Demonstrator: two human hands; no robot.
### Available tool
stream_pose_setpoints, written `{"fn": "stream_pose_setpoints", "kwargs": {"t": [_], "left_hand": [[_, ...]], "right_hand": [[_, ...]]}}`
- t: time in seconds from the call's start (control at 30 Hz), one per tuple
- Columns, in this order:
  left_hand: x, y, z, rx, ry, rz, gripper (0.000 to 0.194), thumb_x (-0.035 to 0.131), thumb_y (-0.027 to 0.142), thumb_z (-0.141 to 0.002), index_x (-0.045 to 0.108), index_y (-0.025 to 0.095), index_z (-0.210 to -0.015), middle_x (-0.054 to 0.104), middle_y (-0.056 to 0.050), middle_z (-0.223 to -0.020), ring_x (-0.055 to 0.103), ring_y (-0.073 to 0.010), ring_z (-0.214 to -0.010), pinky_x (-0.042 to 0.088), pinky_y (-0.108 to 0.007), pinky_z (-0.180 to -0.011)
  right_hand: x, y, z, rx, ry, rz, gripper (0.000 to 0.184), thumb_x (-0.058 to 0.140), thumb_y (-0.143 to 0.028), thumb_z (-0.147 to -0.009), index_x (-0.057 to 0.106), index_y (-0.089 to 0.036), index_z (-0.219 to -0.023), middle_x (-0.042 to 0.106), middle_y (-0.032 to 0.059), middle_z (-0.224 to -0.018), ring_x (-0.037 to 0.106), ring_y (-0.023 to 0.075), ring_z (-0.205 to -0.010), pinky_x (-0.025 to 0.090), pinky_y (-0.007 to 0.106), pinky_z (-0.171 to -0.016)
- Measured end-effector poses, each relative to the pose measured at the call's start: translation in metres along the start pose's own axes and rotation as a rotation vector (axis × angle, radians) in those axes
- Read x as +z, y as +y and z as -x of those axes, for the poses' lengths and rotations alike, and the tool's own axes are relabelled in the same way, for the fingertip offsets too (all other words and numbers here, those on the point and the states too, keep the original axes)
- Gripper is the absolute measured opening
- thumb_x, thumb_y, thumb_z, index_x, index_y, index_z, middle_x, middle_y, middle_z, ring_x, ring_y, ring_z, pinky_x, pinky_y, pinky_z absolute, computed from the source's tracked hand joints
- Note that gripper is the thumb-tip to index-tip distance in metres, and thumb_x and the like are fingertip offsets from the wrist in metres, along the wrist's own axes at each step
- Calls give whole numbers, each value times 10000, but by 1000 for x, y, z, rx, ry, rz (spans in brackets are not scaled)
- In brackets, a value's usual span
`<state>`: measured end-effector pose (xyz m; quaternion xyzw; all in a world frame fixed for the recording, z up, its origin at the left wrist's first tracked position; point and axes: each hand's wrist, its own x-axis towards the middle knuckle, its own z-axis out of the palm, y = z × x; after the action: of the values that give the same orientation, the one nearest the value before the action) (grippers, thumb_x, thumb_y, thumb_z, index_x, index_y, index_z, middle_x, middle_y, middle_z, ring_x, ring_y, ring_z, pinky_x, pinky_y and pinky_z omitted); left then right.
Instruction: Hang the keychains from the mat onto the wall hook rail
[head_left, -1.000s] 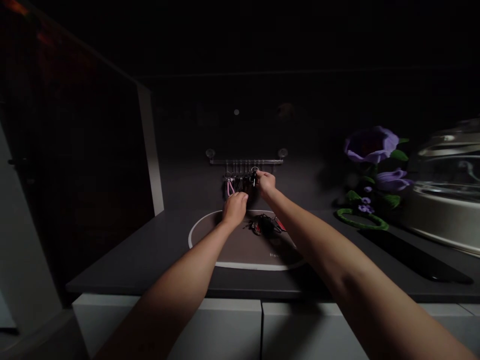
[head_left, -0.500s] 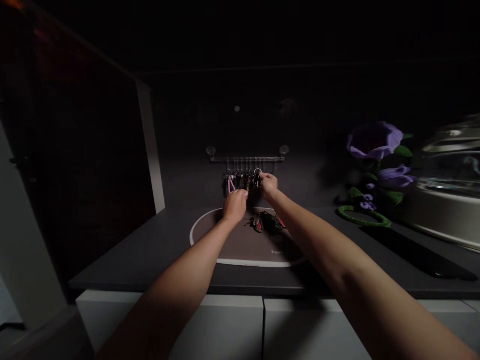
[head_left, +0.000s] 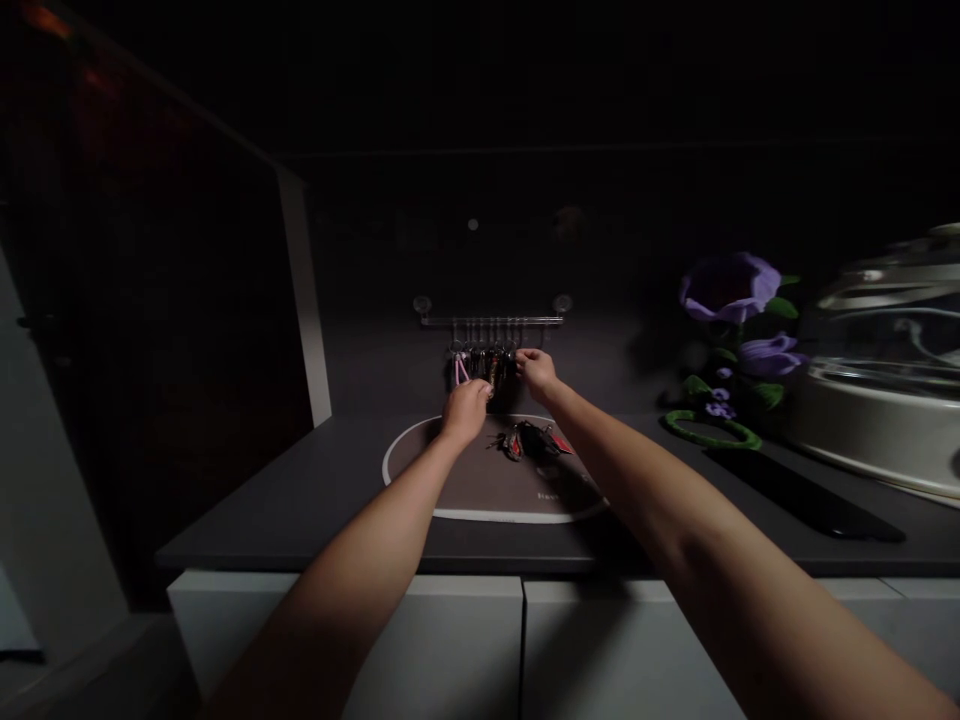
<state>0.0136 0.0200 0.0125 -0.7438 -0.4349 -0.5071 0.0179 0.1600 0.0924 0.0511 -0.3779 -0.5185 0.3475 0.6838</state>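
A clear hook rail (head_left: pixel 491 321) is fixed to the dark back wall, and several bunches of keys (head_left: pixel 493 364) hang from it. A pink strap (head_left: pixel 460 368) dangles at the row's left side. My left hand (head_left: pixel 466 406) is closed just below and in front of the hanging keys; what its fingertips hold, if anything, is hidden. At the row's right end my right hand (head_left: pixel 535 369) pinches at a dark key bunch, its fingertips close under the hooks. Below the hands, more keys with dark and red holders (head_left: pixel 531 441) lie on a brown mat (head_left: pixel 480 490) with a white rim.
The mat rests on a dark counter (head_left: pixel 315 500) above white cabinet fronts (head_left: pixel 450 630). On the right are purple artificial flowers (head_left: pixel 731 288), a green ring base (head_left: pixel 712 430), a long black flat object (head_left: pixel 810 495) and a large pale appliance with a clear cover (head_left: pixel 885 420).
My right hand stays at the right end of the row; the shiny ring seen at its fingertips no longer stands out. My left hand has barely moved. The whole view has shifted slightly.
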Motion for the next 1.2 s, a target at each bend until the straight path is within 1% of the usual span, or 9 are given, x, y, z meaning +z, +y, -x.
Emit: {"fn": "stream_pose_setpoints", "kwargs": {"t": [0.1, 0.27, 0.43, 0.63, 0.77, 0.87, 0.97, 1.1, 1.2], "left_hand": [[-1, -1, -1, -1, -17, 48, 215, 426, 186, -810, 638, 153, -818, 644, -72, -795, 561, -168, -757, 407, -272, -727], [2, -4, -1, -28, -65, 163, 153, 492, 171, -764, 643, 155, -781, 646, -44, -731, 566, -148, -694, 417, -252, -684], [2, 0, 2, -86, -130, 259, 122, 544, 135, -723, 647, 152, -787, 658, -38, -758, 581, -136, -710, 435, -243, -693], [3, 6, 7, -89, -247, 262, 121, 588, 119, -687, 660, 141, -782, 661, -52, -770, 575, -139, -689, 442, -260, -691], [4, 4, 9, -79, -286, 224, 129, 595, 120, -676, 666, 132, -783, 655, -54, -758, 561, -139, -679, 434, -258, -680], [3, 1, 10, -106, -320, 199, 141, 600, 118, -661, 669, 132, -783, 647, -44, -731, 547, -132, -651, 426, -248, -657], [3, -3, 12, -129, -361, 150, 148, 598, 115, -645, 672, 131, -772, 630, -29, -681, 521, -122, -607, 415, -243, -635], [4, -6, 13, -155, -394, 110, 143, 582, 135, -658, 670, 125, -771, 603, -17, -630, 491, -110, -565, 399, -237, -607], [5, -7, 14, -183, -405, 84, 138, 579, 154, -669, 664, 120, -772, 600, -17, -638, 485, -106, -564, 395, -236, -610]], "right_hand": [[-4, -8, 7, 71, -23, -10, 85, 593, -178, -628, 544, -148, -689, 478, -47, -525, 428, 57, -493, 341, 182, -477], [-10, -17, 21, 80, -37, -41, 99, 605, -125, -619, 559, -142, -704, 527, -24, -577, 457, 55, -525, 344, 181, -495], [-19, -22, 41, 119, -45, -102, 149, 653, -122, -589, 561, -150, -703, 558, -9, -613, 490, 63, -537, 381, 198, -523], [-33, -18, 72, 139, -46, -113, 133, 634, -124, -617, 573, -146, -733, 594, 19, -681, 538, 84, -591, 398, 211, -536], [-42, -15, 93, 139, -60, -94, 130, 632, -141, -629, 573, -145, -745, 603, 29, -688, 544, 97, -605, 404, 224, -541], [-47, -12, 106, 133, -65, -53, 126, 607, -131, -646, 574, -147, -767, 605, 25, -684, 541, 96, -600, 400, 224, -541], [-51, -7, 114, 108, -72, 30, 126, 576, -118, -664, 574, -148, -786, 604, 20, -671, 530, 92, -577, 394, 224, -539], [-54, 1, 113, 34, -64, 175, 135, 548, -135, -678, 578, -151, -809, 603, 15, -665, 533, 101, -585, 414, 236, -566], [-58, 4, 108, -49, -46, 307, 176, 543, -179, -682, 590, -151, -850, 609, 9, -678, 541, 107, -607, 437, 254, -615]]}}
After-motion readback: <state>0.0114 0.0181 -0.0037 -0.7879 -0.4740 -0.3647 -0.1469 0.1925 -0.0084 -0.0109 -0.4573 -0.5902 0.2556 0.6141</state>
